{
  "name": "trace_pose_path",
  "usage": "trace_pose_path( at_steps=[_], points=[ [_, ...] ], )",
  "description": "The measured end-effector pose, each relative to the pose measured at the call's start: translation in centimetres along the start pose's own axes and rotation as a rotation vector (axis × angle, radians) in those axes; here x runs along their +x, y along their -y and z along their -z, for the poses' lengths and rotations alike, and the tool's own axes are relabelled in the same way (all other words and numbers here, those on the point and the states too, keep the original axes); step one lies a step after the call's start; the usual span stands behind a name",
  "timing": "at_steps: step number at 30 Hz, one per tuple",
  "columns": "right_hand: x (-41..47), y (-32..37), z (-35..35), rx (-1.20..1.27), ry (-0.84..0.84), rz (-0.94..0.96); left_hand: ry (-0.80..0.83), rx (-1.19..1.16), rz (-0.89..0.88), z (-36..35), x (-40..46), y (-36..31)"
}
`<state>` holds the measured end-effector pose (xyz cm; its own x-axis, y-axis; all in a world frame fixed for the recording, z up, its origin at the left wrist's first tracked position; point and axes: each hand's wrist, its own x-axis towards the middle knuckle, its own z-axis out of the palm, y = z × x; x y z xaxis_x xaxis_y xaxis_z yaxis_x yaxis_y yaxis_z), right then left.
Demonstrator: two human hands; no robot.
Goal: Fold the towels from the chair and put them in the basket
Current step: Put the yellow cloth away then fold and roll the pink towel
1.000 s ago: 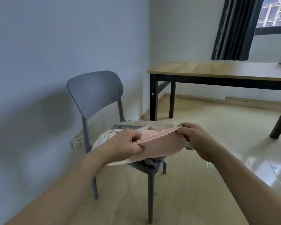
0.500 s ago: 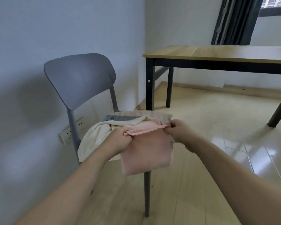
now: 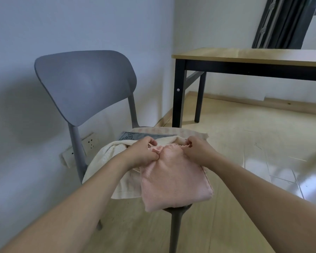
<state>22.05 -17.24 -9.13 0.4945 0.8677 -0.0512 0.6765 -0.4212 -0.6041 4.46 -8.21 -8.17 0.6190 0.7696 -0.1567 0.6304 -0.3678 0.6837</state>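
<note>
The pink towel [image 3: 173,179] is lying on the near right part of the grey chair [image 3: 86,83] seat. It is folded, and its long side is running from far to near. Its near end is hanging a little over the seat's front edge. Its frilly far edge is bunching up between the two hands.

The left hand [image 3: 144,152] is reaching in from the near left. Its fingers are curling and pinching the far left corner of the pink towel. The right hand [image 3: 195,148] is reaching in from the near right, and its grip is pinching the far right corner. Both arms are stretching forward over the floor.

A cream towel [image 3: 108,161] is lying under the pink one and spilling to the left. A grey towel [image 3: 135,136] is peeking out at the far side of the seat.

A bench [image 3: 244,55] with black legs is standing far to the right. A dark curtain [image 3: 281,22] is hanging behind it. A white wall socket [image 3: 90,142] is sitting on the wall behind the chair.
</note>
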Motion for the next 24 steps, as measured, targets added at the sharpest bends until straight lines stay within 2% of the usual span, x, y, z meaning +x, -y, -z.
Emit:
trace_pose_path(
  at_steps=[5,10,13,16,19,24],
  points=[
    [-1.3,0.9,0.9,-0.020,0.024,0.076,-0.156,0.229,-0.134,0.1,-1.5,-0.8],
    [-2.9,1.6,2.3,-0.166,0.069,0.186,-0.165,0.278,-0.390,0.9,-5.5,-2.2],
    [-3.9,1.7,3.1,-0.236,0.097,0.222,-0.213,0.511,-0.507,1.5,-7.4,-2.5],
    [-5.2,1.7,3.7,-0.183,0.145,0.223,-0.406,0.868,-0.655,0.9,-8.6,-2.0],
    [-6.3,1.5,4.0,-0.182,0.190,0.224,-0.500,1.112,-0.608,-0.1,-8.8,-1.1],
    [-8.0,2.1,4.4,-0.229,0.224,0.239,-0.535,1.129,-0.399,-0.2,-9.6,-2.1]
  ],
)
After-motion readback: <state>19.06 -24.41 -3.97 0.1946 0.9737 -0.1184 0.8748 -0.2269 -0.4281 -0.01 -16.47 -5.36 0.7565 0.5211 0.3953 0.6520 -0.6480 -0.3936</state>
